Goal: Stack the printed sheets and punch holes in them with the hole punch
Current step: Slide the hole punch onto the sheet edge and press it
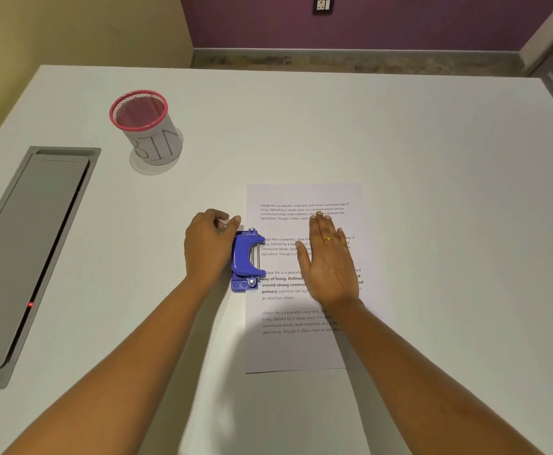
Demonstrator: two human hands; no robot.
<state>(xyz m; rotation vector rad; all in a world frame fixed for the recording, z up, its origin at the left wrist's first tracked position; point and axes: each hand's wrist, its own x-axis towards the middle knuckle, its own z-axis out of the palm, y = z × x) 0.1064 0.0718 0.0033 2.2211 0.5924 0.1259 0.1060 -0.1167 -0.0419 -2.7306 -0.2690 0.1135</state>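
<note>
White counter [432, 159] underfoot of everything. On it, right of centre, printed sheets [301, 349], long axis near-to-far, text upright to person: "Village life is a peaceful, close-knit...". Flat on them, right hand [329, 261], fingers straight, close together. At sheets' left edge, blue hole punch [247, 259], long axis along edge, mouth facing right. Against its back, left hand [207, 247], fingers curled; grip unclear. Farther left, grey hatch [32, 251], red light. Beyond, pink-rimmed mesh cup [147, 126], lettering unreadable. Purple wall [367, 21] behind.

White table [432, 152], yellow wall [71, 27], purple wall [416, 21], grey skirting [367, 52].
</note>
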